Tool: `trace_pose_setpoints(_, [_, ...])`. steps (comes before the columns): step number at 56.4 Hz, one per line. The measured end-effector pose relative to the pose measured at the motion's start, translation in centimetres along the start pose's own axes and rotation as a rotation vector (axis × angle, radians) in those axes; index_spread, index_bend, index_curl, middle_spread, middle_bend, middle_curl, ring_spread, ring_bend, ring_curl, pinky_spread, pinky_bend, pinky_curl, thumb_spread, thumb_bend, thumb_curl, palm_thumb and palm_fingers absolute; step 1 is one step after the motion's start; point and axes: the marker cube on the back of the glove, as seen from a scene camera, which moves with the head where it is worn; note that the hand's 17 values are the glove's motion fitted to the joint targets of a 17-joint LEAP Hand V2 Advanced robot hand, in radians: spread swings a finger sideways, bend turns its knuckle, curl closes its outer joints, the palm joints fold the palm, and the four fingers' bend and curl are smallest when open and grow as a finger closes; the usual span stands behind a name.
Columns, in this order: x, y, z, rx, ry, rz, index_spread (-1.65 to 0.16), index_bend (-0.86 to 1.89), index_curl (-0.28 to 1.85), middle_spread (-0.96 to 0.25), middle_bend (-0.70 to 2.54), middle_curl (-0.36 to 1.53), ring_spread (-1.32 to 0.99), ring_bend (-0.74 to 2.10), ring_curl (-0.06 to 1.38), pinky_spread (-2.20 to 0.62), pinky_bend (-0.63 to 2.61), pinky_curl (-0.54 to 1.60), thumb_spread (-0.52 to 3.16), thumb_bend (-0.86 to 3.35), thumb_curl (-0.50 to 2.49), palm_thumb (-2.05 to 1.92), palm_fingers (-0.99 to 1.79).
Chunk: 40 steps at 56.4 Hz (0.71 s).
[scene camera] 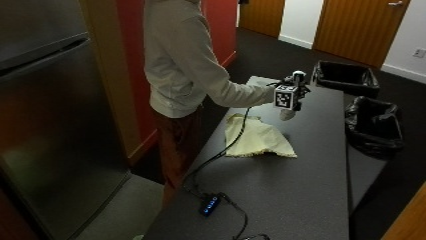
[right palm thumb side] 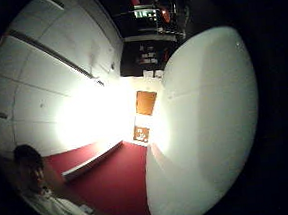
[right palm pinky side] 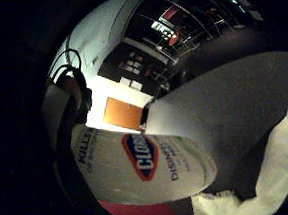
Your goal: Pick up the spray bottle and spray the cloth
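In the outside view my gloved right hand holds a white spray bottle upright in the air above the dark grey table, fingers curled round its neck. The bottle's nozzle sticks up above the hand. A pale yellow cloth lies crumpled on the table, below the bottle and a little nearer the person. In the little finger side palm view the bottle's labelled white body sits close to the palm, with the cloth beyond it. The bottle's white body fills much of the thumb side palm view.
Two black bins lined with bags stand off the table's far side. A small black device with blue lights and its cable lie near the table's near end. A steel fridge stands beside the person.
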Motion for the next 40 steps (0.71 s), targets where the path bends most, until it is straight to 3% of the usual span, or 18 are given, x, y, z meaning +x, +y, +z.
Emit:
trace_pose_setpoints(4, [1.5,0.3,1.9,-0.079,0.070,0.000,-0.22,0.24,0.56,-0.16,0.56,0.51,-0.18,0.58,0.46,-0.25,0.39,0.39,0.11,-0.04,0.77,1.02,1.29])
trace_pose_setpoints(10, [-2.1,-3.8,4.2,0.168,-0.208,-0.009,-0.22,0.23,0.56,-0.16,0.52,0.50,-0.17,0.56,0.46,-0.25,0.40,0.39,0.15,-0.04,0.77,1.01,1.29])
trace_pose_setpoints(14, [0.5,-2.6,5.9,0.048,-0.029,-0.010,-0.22,0.21,0.56,-0.15,0.50,0.49,-0.17,0.54,0.45,-0.25,0.40,0.39,0.17,-0.04,0.76,1.01,1.27])
trace_pose_setpoints(19, [1.6,-2.5,6.7,0.007,0.041,-0.016,-0.22,0.20,0.56,-0.15,0.48,0.49,-0.18,0.50,0.44,-0.25,0.39,0.38,0.20,-0.04,0.76,1.00,1.23])
trace_pose_setpoints(26, [1.3,-2.9,6.4,0.046,0.034,-0.053,-0.23,0.12,0.52,-0.17,0.37,0.46,-0.19,0.45,0.43,-0.21,0.42,0.39,0.33,-0.04,0.74,0.99,1.06])
trace_pose_setpoints(33, [0.6,-1.3,3.4,0.013,0.073,-0.129,-0.26,0.03,0.45,-0.17,0.28,0.45,-0.17,0.43,0.44,-0.12,0.42,0.41,0.64,-0.09,0.64,0.79,0.67])
trace_pose_setpoints(37, [-1.7,-0.9,1.9,0.047,-0.027,-0.164,-0.27,0.02,0.39,-0.17,0.26,0.44,-0.17,0.44,0.42,-0.08,0.43,0.39,0.73,-0.08,0.59,0.72,0.59])
trace_pose_setpoints(40, [-1.6,-0.5,0.5,0.049,0.029,-0.174,-0.27,0.04,0.35,-0.16,0.25,0.43,-0.16,0.44,0.41,-0.05,0.44,0.38,0.78,-0.06,0.56,0.68,0.56])
